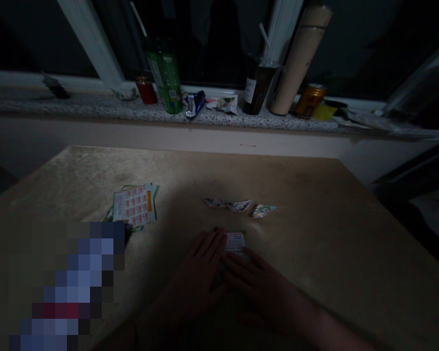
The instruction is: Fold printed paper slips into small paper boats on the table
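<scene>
A small printed paper piece (235,241) lies on the table under both my hands, and only its upper part shows. My left hand (201,265) rests over its left side with the fingers stretched forward. From the right, my right hand (256,280) lies flat across its lower part, fingers extended. Just beyond my hands are folded paper pieces: a joined, zigzag one (229,204) and a separate pointed one (263,210) to its right. A stack of printed paper sheets (134,204) lies to the left.
On the granite sill (212,114) stand a green carton (166,80), a red jar (146,91), a dark cup with a straw (258,90), a tall tumbler (302,61) and a gold can (309,101). Crumpled wrappers (194,104) lie between them. A pixelated patch covers the lower left.
</scene>
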A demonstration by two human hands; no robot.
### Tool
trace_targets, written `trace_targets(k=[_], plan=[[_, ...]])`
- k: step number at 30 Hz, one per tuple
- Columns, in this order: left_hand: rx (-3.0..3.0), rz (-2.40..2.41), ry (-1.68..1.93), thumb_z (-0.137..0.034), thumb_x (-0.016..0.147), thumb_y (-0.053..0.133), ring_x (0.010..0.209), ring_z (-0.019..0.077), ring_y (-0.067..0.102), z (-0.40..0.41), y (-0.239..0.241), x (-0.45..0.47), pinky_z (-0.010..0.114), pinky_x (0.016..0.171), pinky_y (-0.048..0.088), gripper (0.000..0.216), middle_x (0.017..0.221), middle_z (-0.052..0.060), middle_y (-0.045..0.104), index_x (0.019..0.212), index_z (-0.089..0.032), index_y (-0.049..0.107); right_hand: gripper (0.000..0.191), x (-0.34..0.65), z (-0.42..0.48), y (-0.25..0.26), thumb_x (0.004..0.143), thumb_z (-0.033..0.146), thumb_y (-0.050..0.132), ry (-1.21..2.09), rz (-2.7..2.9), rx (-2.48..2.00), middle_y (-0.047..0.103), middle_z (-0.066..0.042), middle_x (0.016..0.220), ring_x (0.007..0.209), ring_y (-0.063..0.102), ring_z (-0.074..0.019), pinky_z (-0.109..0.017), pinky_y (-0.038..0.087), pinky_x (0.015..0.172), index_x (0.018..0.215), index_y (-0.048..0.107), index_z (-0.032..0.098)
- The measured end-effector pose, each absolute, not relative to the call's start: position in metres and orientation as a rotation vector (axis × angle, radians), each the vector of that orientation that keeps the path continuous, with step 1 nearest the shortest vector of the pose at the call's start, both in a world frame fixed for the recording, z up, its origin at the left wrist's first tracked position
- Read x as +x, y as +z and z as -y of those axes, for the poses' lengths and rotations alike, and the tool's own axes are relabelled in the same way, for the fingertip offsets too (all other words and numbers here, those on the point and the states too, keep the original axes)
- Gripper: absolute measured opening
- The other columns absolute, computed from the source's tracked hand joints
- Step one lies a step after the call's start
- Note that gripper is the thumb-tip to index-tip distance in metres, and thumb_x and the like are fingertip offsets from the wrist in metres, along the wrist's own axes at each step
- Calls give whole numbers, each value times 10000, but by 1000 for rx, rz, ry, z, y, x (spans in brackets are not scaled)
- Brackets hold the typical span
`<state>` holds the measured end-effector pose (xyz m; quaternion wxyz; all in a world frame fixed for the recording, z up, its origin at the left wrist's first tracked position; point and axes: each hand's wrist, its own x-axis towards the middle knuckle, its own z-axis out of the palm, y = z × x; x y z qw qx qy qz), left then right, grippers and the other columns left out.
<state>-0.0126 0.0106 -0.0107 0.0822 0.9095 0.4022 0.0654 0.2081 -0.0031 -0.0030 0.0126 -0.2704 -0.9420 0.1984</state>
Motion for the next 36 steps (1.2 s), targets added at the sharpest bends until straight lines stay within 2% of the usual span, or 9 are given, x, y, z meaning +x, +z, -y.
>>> trace_targets(k=[4, 9, 12, 15, 20, 25, 32, 36], plan=[[2695, -1227, 207, -473, 873, 444, 1386, 255, 125, -9, -13, -13, 410, 1129, 122, 747, 1528, 99, 133, 1455, -103, 155, 666, 208, 2, -2, 902, 547, 376, 671, 2930, -852, 152, -77, 1521, 1394, 117, -231, -449, 66, 1132, 1445, 215, 195], [2688, -1253, 215, -480, 896, 407, 1382, 280, 131, -4, -15, -12, 439, 1122, 127, 697, 1528, 88, 144, 1453, -125, 186, 672, 204, 2, 2, 893, 569, 373, 632, 2938, -875, 196, -80, 1511, 1384, 162, -247, -450, 93, 1129, 1430, 262, 182], [2687, -1260, 191, -475, 886, 420, 1383, 283, 128, -4, -13, -13, 449, 1122, 113, 711, 1525, 85, 158, 1457, -130, 175, 668, 203, 3, 3, 891, 563, 383, 570, 2951, -868, 181, -85, 1512, 1382, 167, -259, -467, 107, 1125, 1424, 279, 173], [2699, -1242, 192, -539, 869, 418, 1377, 286, 151, -6, -10, -15, 477, 1119, 87, 746, 1517, 78, 194, 1459, -153, 172, 681, 204, 4, 1, 893, 568, 370, 521, 2949, -848, 159, -89, 1514, 1382, 165, -262, -461, 112, 1127, 1427, 269, 157], [2728, -1229, 220, -665, 821, 407, 1366, 307, 183, -8, -10, -17, 511, 1109, 51, 845, 1508, 89, 223, 1460, -165, 168, 618, 208, 8, -1, 934, 514, 322, 458, 2943, -743, 298, -59, 1474, 1382, 178, -221, -445, 72, 1143, 1426, 264, 145], [2713, -1244, 183, -725, 799, 366, 1375, 308, 147, -6, -12, -16, 497, 1108, 92, 916, 1513, 106, 197, 1466, -145, 123, 591, 207, 8, 3, 941, 506, 316, 475, 2918, -758, 352, -54, 1450, 1371, 215, -215, -449, 66, 1147, 1408, 309, 143], [2732, -1251, 178, -696, 823, 364, 1382, 307, 111, -6, -15, -17, 486, 1111, 75, 877, 1520, 113, 163, 1457, -124, 168, 599, 206, 5, 4, 927, 515, 342, 595, 2901, -787, 238, -97, 1496, 1398, 88, -227, -479, 30, 1137, 1405, 315, 155], [2730, -1252, 191, -691, 824, 371, 1382, 308, 108, -4, -17, -19, 475, 1109, 105, 884, 1524, 112, 145, 1465, -132, 129, 590, 204, 5, 7, 929, 516, 329, 634, 2910, -807, 215, -118, 1500, 1396, 99, -230, -486, 11, 1131, 1391, 337, 149]])
